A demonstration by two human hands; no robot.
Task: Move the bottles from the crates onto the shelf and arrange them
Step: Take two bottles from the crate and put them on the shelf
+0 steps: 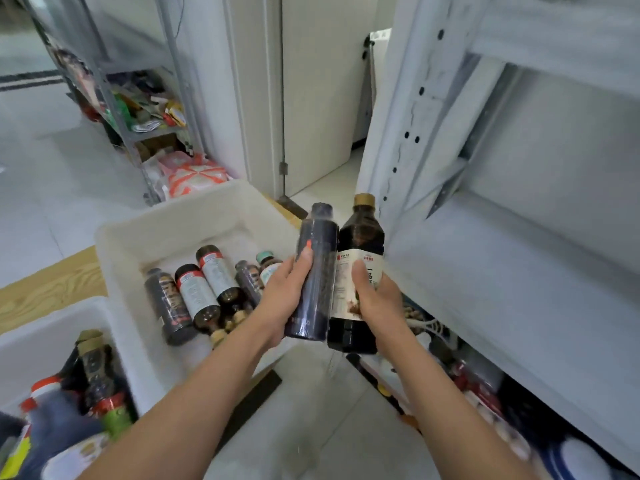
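Now, at mid-frame, the left hand (287, 289) grips a slim dark bottle (317, 258) and the right hand (375, 299) a gold-capped bottle (362, 237). Best stand each upright, label outward, well back on the shelf (502, 271) at right.

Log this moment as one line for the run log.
left hand: holds slim dark bottle; right hand: holds gold-capped bottle; both: roughly upright, side by side, near shelf; white crate: more bottles lying inside

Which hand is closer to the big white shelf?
Right. The right hand, gripping the gold-capped bottle, is just beside the shelf; the left hand, gripping the dark bottle, sits farther left.
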